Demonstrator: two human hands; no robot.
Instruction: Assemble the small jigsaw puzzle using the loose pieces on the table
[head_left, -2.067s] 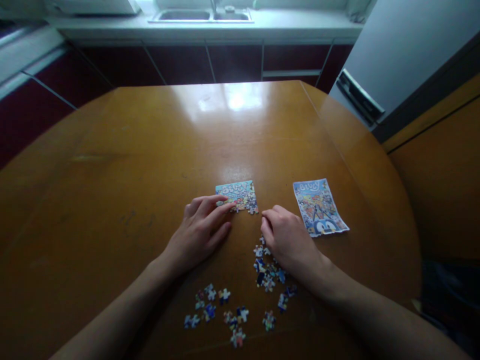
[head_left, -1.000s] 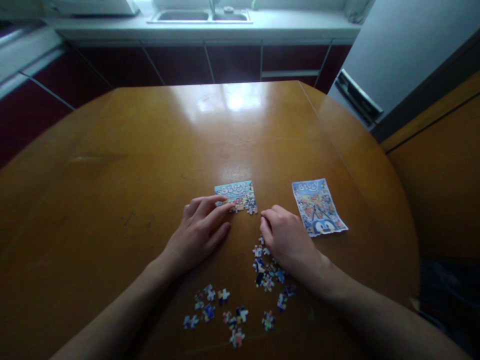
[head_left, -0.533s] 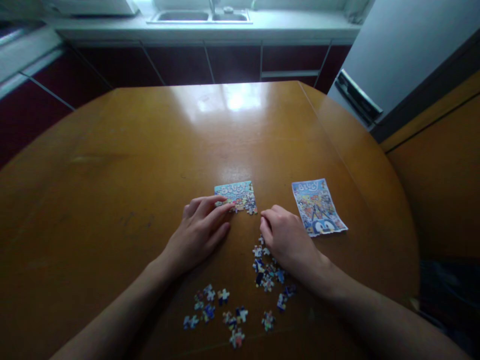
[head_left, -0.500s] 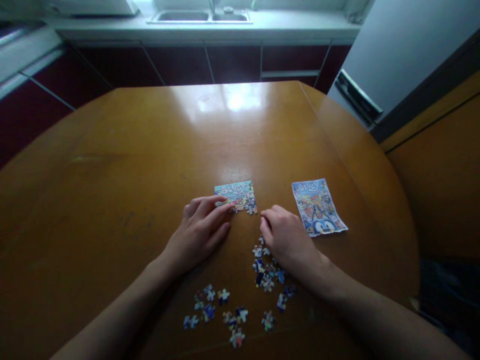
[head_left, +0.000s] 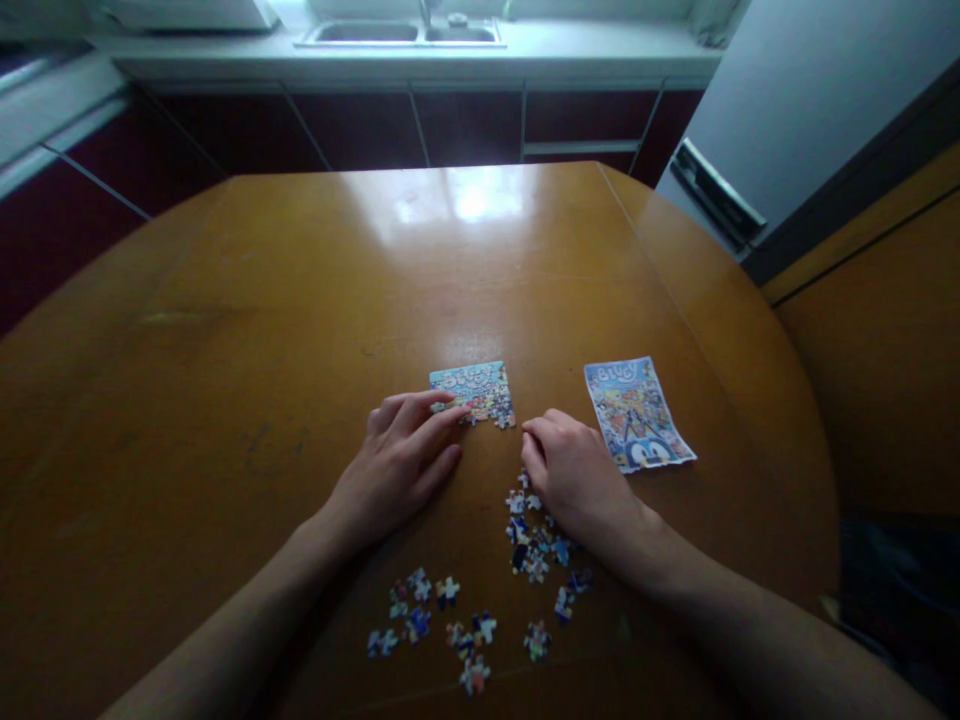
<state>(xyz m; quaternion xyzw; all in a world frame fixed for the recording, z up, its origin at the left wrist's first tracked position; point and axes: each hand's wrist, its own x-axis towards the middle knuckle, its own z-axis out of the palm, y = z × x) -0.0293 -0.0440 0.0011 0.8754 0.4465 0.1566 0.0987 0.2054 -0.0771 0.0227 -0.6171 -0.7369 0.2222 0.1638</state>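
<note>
A partly joined jigsaw puzzle [head_left: 480,385] lies flat on the table, its upper edge straight and its lower edge jagged. My left hand [head_left: 405,445] rests at its left side, fingers spread and the tips of two of them on the joined pieces. My right hand [head_left: 574,465] is closed just right of the puzzle's lower corner, thumb and index finger pressed together; whatever they may hold is hidden. Below and beside that hand lies a heap of loose puzzle pieces [head_left: 536,565], partly covered by it. More loose pieces [head_left: 416,625] are scattered nearer to me, between my forearms.
A creased picture sheet [head_left: 637,415], printed like the puzzle, lies right of my right hand. Everything rests on a wooden table [head_left: 300,280]. Beyond its far edge are a counter with a double sink [head_left: 367,33] and dark red cabinets [head_left: 465,125]. A fridge [head_left: 810,110] stands right.
</note>
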